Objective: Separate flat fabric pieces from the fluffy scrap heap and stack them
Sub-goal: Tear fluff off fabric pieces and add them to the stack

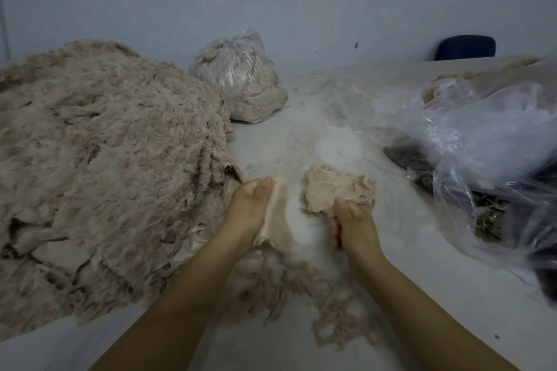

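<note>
1. Where the two forearms reach out over the pale table (407, 265), a smooth flat fabric piece (272, 214) is gripped in the left hand (250, 208), fingers curled round its upper edge, while its lower edge trails into loose fluff (286, 289) lying between the wrists.
2. A second flat, fuzzy-edged piece (334, 187) is pinched at its near edge by the right hand (351, 224), and is spread on the table just beyond that hand.
3. The fluffy scrap heap (99, 166) is piled to the left of the left hand; its ragged right edge is seen just beside that hand's knuckles.
4. A narrow strip of bare table is left between the two hands, and a wider dusty stretch is seen beyond them.
5. A tied clear bag of scraps (241, 78) is set well beyond the left hand, near the wall.
6. Crumpled clear plastic bags (488, 135) over dark material are heaped to the right of the right hand, their near edge apart from it.
</note>
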`<state>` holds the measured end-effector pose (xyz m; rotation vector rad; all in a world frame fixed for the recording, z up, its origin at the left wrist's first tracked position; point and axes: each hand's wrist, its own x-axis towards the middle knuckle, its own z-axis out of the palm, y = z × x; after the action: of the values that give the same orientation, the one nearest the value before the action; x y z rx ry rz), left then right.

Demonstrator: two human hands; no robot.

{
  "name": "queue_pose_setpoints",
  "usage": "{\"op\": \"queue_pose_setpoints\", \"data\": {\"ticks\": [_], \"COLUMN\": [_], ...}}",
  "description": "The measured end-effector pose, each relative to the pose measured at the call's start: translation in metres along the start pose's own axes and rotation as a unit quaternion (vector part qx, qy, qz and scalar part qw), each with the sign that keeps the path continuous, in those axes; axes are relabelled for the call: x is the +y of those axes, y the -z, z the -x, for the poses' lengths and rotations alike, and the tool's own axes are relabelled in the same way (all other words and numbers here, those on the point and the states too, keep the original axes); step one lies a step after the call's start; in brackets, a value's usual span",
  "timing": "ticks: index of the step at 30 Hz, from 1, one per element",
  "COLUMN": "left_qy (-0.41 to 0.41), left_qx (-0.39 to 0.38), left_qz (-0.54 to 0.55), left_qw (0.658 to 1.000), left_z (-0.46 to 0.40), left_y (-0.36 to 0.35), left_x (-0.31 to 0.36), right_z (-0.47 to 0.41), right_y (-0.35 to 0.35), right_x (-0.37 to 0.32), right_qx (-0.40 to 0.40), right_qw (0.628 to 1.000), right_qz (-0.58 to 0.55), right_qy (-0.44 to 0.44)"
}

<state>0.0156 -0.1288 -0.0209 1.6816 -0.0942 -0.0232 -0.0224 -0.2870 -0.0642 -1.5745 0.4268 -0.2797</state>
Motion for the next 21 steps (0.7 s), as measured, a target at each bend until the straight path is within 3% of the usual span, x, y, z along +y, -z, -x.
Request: {"op": "queue_pose_setpoints", "data": {"ticks": [2,5,8,11,13,15,19,21], "left_qy": [-0.022,0.002,0.014,-0.037,-0.073,-0.083,-0.069,-0.058], "left_qx": [-0.016,-0.059,-0.063,-0.007,0.025,0.040,0.036,0.034], "left_qz": [-0.028,0.026,0.073,-0.019,-0.082,-0.114,-0.194,-0.227], "left_qw": [0.999,0.998,0.995,0.999,0.994,0.989,0.978,0.972], "left_z": [-0.001,-0.003,-0.015,-0.031,-0.043,-0.056,-0.079,-0.086], "left_y": [-0.007,-0.019,-0.023,-0.030,-0.036,-0.047,-0.071,-0.082], "left_x": [0.003,0.005,0.005,0.002,-0.001,-0.003,-0.009,-0.016], "right_z": [0.006,0.010,0.009,-0.004,-0.019,-0.040,-0.080,-0.092], "right_y": [-0.013,-0.021,-0.014,-0.008,-0.002,0.005,0.022,0.029], "right_x": [-0.001,-0.008,-0.015,-0.016,-0.020,-0.028,-0.036,-0.030], "right_qx": [-0.097,-0.245,-0.278,-0.175,-0.058,0.033,0.125,0.146], "right_qw": [0.989,0.934,0.890,0.921,0.971,0.996,0.978,0.962], "right_qz": [-0.083,-0.198,-0.318,-0.335,-0.230,-0.082,0.130,0.213], "right_qy": [-0.072,-0.167,-0.172,-0.100,-0.030,0.029,0.100,0.091]}}
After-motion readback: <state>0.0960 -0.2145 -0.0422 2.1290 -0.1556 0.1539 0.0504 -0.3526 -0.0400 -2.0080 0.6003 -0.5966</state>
